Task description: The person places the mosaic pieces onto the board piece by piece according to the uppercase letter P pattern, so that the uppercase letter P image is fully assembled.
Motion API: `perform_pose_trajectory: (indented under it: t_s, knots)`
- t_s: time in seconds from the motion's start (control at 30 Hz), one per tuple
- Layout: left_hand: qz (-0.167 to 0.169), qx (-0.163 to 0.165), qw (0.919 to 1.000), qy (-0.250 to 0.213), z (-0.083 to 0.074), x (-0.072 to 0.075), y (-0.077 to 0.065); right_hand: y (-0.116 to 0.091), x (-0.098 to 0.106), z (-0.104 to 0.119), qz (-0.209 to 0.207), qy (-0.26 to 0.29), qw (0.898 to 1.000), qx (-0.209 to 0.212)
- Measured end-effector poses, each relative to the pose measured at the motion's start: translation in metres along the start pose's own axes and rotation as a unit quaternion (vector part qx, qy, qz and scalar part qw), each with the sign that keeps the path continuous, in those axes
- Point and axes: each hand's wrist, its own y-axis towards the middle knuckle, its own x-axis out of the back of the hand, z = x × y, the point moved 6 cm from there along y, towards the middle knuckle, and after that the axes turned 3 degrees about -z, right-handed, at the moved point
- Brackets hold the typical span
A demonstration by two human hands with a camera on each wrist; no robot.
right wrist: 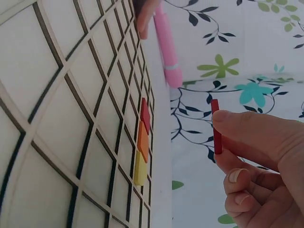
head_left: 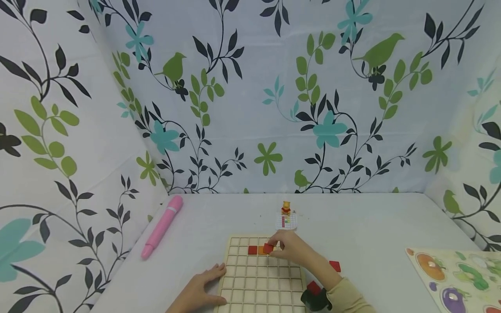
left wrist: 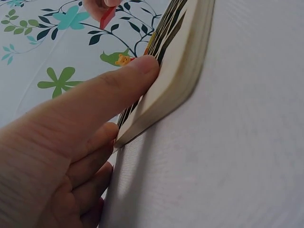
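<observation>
A pale wooden grid board point(head_left: 250, 282) lies before me. My right hand point(head_left: 291, 248) pinches a red square tile point(right wrist: 217, 135) between thumb and fingertips, held above the board's upper rows. Within one row sit a red tile point(head_left: 252, 250), an orange tile point(right wrist: 143, 142) and a yellow tile point(right wrist: 140, 168); in the head view the held tile and fingers cover the yellow one. At the board's left edge rests my left hand point(head_left: 199, 290), fingers extended and spread from the thumb. The left wrist view shows that thumb point(left wrist: 109, 85) lying on the board's rim.
Behind the board are a small colored grid card point(head_left: 287, 222) and a yellow bear figure point(head_left: 286, 208). A pink marker-shaped stick point(head_left: 162, 228) lies left. Beside the right forearm are a loose red tile point(head_left: 335, 265) and another red tile point(head_left: 313, 288) by a dark object point(head_left: 313, 301). A vegetable-print sheet point(head_left: 455, 278) lies right.
</observation>
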Motion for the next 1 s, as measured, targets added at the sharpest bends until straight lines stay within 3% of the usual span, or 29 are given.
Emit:
perform_pose_trajectory:
  t_s: [0.2, 0.77, 1.0]
  knots:
    - [-0.001, -0.01, 0.9999, -0.007, -0.001, -0.001, 0.001, 0.005, -0.011, 0.004, 0.011, -0.001, 1.0, -0.004]
    - [0.015, 0.026, 0.9996, -0.001, 0.002, 0.001, 0.004, 0.021, -0.034, 0.01, 0.013, 0.028, 0.999, 0.006]
    - [0.017, 0.036, 0.9992, -0.007, 0.006, -0.002, 0.002, 0.021, -0.048, 0.002, 0.029, 0.018, 0.999, -0.016]
